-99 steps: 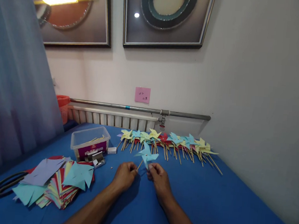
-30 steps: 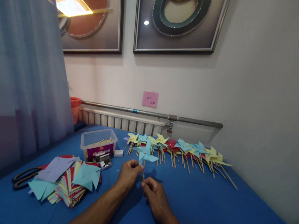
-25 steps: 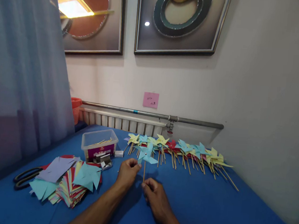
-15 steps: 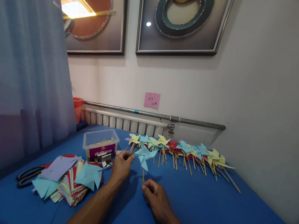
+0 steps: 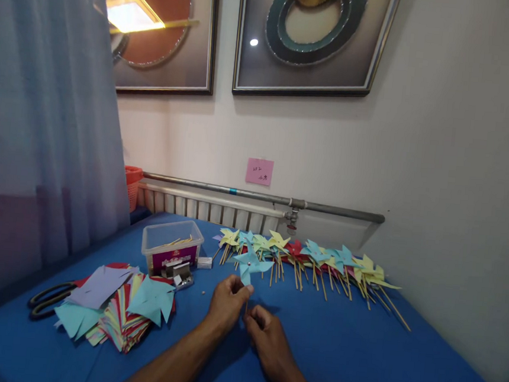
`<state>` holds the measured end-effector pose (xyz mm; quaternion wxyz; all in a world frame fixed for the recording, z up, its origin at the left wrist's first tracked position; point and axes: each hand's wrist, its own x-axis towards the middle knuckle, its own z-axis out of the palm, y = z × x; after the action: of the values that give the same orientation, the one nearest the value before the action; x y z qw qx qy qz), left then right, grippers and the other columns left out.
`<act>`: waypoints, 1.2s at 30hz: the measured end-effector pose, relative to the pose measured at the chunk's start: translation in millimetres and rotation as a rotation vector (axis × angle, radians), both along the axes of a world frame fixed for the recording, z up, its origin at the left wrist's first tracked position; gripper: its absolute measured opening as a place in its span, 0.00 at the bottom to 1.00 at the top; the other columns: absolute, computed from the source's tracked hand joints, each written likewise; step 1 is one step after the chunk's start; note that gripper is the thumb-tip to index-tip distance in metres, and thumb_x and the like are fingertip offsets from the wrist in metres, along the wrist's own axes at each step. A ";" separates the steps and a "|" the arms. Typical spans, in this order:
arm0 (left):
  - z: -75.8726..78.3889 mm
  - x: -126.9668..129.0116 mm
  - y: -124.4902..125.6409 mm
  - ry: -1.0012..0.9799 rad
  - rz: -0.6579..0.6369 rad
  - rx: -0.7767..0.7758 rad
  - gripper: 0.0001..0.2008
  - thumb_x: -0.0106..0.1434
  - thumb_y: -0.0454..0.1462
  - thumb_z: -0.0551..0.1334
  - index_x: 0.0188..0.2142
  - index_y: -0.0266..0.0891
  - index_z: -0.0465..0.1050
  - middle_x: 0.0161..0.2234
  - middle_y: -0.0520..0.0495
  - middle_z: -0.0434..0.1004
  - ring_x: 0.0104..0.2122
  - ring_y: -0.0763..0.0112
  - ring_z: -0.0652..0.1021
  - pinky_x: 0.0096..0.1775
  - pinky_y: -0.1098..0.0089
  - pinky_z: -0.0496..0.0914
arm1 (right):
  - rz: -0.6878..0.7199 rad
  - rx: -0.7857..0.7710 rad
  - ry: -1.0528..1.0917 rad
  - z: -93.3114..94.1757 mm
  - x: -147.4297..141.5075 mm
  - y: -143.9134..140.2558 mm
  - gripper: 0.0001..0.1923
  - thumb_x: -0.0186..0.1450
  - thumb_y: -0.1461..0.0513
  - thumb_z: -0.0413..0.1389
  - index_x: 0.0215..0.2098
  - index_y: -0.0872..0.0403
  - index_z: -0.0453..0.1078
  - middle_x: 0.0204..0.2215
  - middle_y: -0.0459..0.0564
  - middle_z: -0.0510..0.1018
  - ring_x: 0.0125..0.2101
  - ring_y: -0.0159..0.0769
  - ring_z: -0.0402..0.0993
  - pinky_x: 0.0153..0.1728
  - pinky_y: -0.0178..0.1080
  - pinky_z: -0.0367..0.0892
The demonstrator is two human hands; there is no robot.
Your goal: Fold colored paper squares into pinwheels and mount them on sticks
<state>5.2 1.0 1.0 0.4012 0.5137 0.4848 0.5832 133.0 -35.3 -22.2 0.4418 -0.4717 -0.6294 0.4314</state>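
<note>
Head view: right hand [image 5: 264, 328] pinches the stick of a light-blue pinwheel [image 5: 250, 265], held upright over the blue tabletop [image 5: 378, 356]. Left hand [image 5: 226, 298] grips the stick just under the paper vanes. Row of finished pinwheels [image 5: 315, 259] lies behind; cut paper stack [image 5: 114, 309] and plastic box [image 5: 170, 244] sit left.

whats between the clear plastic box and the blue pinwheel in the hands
A small white box on the blue tablecloth, seen in the head view, beside the clear plastic box and left of the blue pinwheel.
</note>
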 end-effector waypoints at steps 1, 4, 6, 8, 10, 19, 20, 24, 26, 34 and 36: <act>-0.6 0.3 0.5 -0.015 -0.003 -0.004 0.16 0.53 0.44 0.68 0.20 0.40 0.64 0.19 0.55 0.62 0.23 0.74 0.65 0.30 0.71 0.59 | -0.002 0.002 -0.007 0.8 -0.4 -0.9 0.14 0.63 0.54 0.55 0.24 0.50 0.60 0.18 0.39 0.60 0.21 0.29 0.57 0.24 0.34 0.54; 0.1 -3.9 3.9 -0.100 -0.018 -0.047 0.19 0.52 0.50 0.68 0.22 0.40 0.66 0.21 0.54 0.65 0.25 0.73 0.68 0.31 0.70 0.61 | 0.001 -0.007 -0.012 2.6 -1.1 -2.6 0.14 0.63 0.52 0.55 0.25 0.51 0.63 0.18 0.39 0.61 0.20 0.30 0.56 0.24 0.34 0.53; 2.6 -9.0 6.5 -0.144 -0.012 -0.077 0.21 0.50 0.52 0.69 0.24 0.39 0.68 0.22 0.53 0.68 0.25 0.72 0.70 0.31 0.70 0.62 | 0.003 -0.018 -0.007 3.4 -1.4 -3.3 0.14 0.63 0.51 0.56 0.26 0.51 0.65 0.17 0.39 0.61 0.20 0.30 0.55 0.24 0.34 0.53; 6.4 -14.6 8.3 -0.162 0.011 -0.077 0.21 0.48 0.53 0.70 0.25 0.38 0.69 0.22 0.52 0.69 0.26 0.72 0.71 0.31 0.71 0.62 | 0.003 -0.020 0.001 3.8 -1.5 -3.7 0.14 0.63 0.52 0.56 0.26 0.51 0.65 0.17 0.39 0.61 0.20 0.30 0.55 0.24 0.34 0.52; 10.5 -19.9 9.2 -0.166 0.048 -0.059 0.21 0.49 0.53 0.70 0.26 0.37 0.71 0.23 0.50 0.71 0.26 0.71 0.72 0.32 0.71 0.64 | 0.009 -0.014 0.003 3.6 -1.4 -4.0 0.13 0.63 0.53 0.56 0.26 0.51 0.65 0.18 0.39 0.61 0.20 0.30 0.55 0.24 0.34 0.52; 10.2 -21.2 4.2 -0.058 0.158 0.036 0.14 0.60 0.47 0.63 0.31 0.38 0.74 0.28 0.48 0.75 0.30 0.68 0.73 0.35 0.70 0.65 | -0.035 -0.055 0.061 -2.7 -1.0 1.9 0.14 0.62 0.51 0.56 0.25 0.50 0.63 0.17 0.38 0.61 0.19 0.29 0.55 0.22 0.34 0.52; 10.0 -18.4 1.3 -0.029 0.152 0.045 0.13 0.60 0.46 0.63 0.30 0.38 0.74 0.27 0.49 0.74 0.29 0.68 0.72 0.35 0.70 0.64 | -0.048 -0.056 0.068 -3.0 -0.9 2.8 0.14 0.62 0.51 0.56 0.26 0.50 0.63 0.17 0.38 0.61 0.19 0.29 0.56 0.22 0.34 0.53; 12.2 -8.6 -12.6 0.165 0.099 0.106 0.11 0.61 0.42 0.62 0.26 0.39 0.73 0.23 0.52 0.72 0.26 0.69 0.71 0.33 0.70 0.60 | -0.123 -0.038 0.094 -2.7 0.8 5.9 0.15 0.61 0.49 0.56 0.26 0.50 0.65 0.18 0.39 0.61 0.19 0.30 0.57 0.21 0.34 0.54; 13.3 -6.2 -17.8 0.287 0.059 0.146 0.09 0.62 0.40 0.61 0.28 0.40 0.75 0.26 0.50 0.75 0.29 0.68 0.73 0.35 0.70 0.61 | -0.123 -0.022 0.087 -2.5 1.8 6.6 0.15 0.61 0.49 0.55 0.26 0.50 0.64 0.18 0.39 0.61 0.19 0.30 0.57 0.22 0.34 0.55; 19.4 -19.3 -11.5 0.476 0.074 0.075 0.17 0.66 0.40 0.57 0.50 0.38 0.77 0.30 0.49 0.80 0.31 0.67 0.77 0.36 0.69 0.65 | -0.053 0.017 -0.021 -4.2 2.2 5.2 0.14 0.63 0.51 0.53 0.26 0.51 0.64 0.17 0.38 0.62 0.19 0.30 0.57 0.23 0.34 0.54; 22.5 -25.0 -8.0 0.452 0.101 0.075 0.19 0.67 0.41 0.56 0.52 0.37 0.75 0.29 0.50 0.79 0.30 0.68 0.77 0.35 0.70 0.66 | -0.050 0.002 -0.015 -5.0 2.1 5.6 0.14 0.63 0.51 0.53 0.26 0.50 0.63 0.17 0.38 0.61 0.19 0.30 0.56 0.23 0.34 0.54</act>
<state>-19.8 -7.0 23.5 0.2337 0.6208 0.5653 0.4903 135.1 -29.6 -27.1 0.4481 -0.4899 -0.6214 0.4160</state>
